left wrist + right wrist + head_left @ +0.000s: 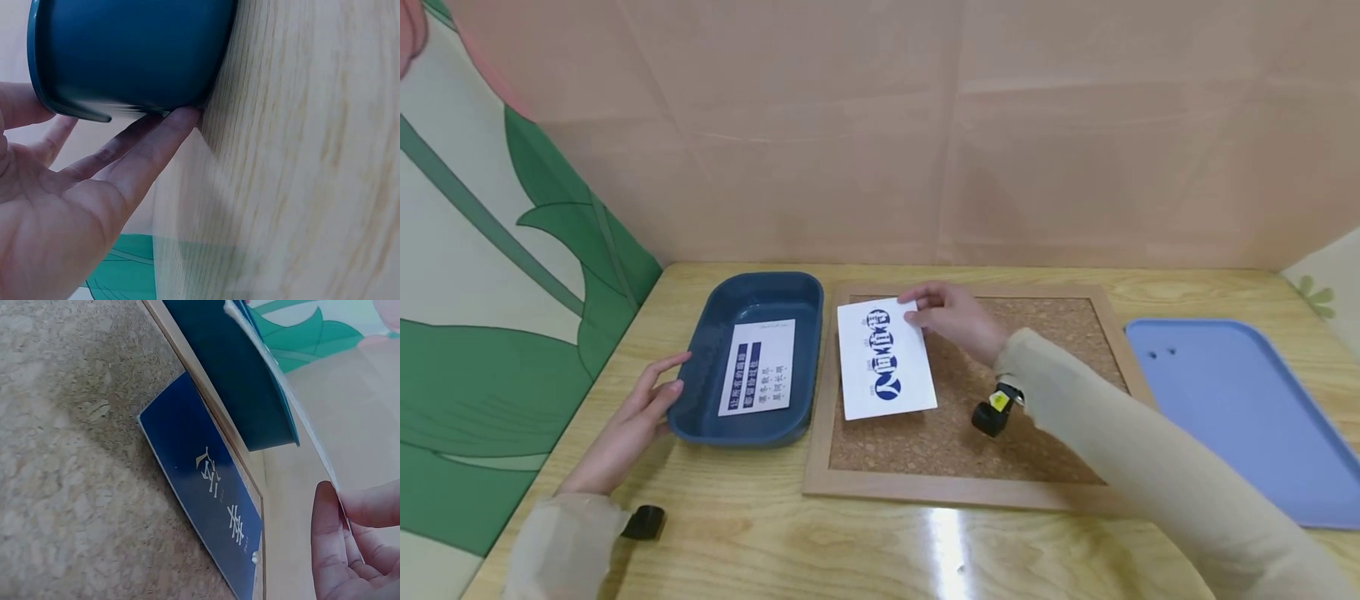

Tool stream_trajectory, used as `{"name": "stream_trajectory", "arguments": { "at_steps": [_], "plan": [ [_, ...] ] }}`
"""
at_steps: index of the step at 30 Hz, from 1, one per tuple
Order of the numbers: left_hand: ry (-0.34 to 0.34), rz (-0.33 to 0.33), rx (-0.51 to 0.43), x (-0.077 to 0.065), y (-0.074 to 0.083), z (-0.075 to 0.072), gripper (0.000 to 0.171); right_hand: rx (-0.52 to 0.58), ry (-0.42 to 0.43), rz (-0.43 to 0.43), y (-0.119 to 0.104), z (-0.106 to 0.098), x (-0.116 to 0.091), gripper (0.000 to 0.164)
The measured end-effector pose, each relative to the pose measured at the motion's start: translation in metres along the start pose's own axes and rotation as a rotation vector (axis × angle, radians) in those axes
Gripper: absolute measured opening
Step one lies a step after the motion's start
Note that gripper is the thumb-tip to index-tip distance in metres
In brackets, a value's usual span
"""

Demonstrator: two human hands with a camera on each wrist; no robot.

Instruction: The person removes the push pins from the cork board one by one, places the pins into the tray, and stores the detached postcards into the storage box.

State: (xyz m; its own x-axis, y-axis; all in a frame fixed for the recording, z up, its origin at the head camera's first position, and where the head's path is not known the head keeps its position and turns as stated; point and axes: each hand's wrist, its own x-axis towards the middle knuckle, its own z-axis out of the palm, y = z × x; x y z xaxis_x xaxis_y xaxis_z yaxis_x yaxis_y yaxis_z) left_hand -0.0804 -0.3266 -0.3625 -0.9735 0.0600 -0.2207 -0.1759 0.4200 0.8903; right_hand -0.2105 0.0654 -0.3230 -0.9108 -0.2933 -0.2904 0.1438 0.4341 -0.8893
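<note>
My right hand [951, 317] pinches a white card [887, 383] with dark blue lettering by its upper right corner, above the left part of a framed cork board [970, 442]. In the right wrist view, the card [306, 425] appears nearly edge-on between thumb and fingers. Below it, a dark blue card [181, 437] with white characters lies on the cork, with a small whitish pin [255, 557] near one corner. My left hand [632, 425] touches the near-left side of a dark blue basin [808, 392], its fingers extended. Inside the basin lies another printed white card [778, 354].
A light blue tray [1232, 417] lies to the right, with two small dark items [1162, 353] near its left edge. Behind the wooden table [760, 533] stands a pinkish covering [865, 150]. A leaf-patterned surface [475, 392] borders the left side.
</note>
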Motion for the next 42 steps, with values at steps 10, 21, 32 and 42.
{"name": "stream_trajectory", "arguments": {
  "at_steps": [10,21,32,42],
  "plan": [
    [-0.001,0.000,-0.003,-0.002,0.002,0.002,0.056,-0.040,0.008,-0.019,-0.015,0.012,0.008,0.026],
    [-0.002,0.000,-0.004,-0.002,0.003,0.003,0.056,-0.028,0.002,-0.027,-0.030,0.031,0.013,0.024],
    [0.001,-0.012,0.016,0.001,0.005,0.004,0.057,0.012,-0.031,-0.054,-0.041,0.045,0.020,0.025],
    [0.002,-0.010,0.024,0.002,0.004,0.005,0.056,0.011,-0.025,-0.088,-0.050,0.067,0.024,0.023]
  ]
}}
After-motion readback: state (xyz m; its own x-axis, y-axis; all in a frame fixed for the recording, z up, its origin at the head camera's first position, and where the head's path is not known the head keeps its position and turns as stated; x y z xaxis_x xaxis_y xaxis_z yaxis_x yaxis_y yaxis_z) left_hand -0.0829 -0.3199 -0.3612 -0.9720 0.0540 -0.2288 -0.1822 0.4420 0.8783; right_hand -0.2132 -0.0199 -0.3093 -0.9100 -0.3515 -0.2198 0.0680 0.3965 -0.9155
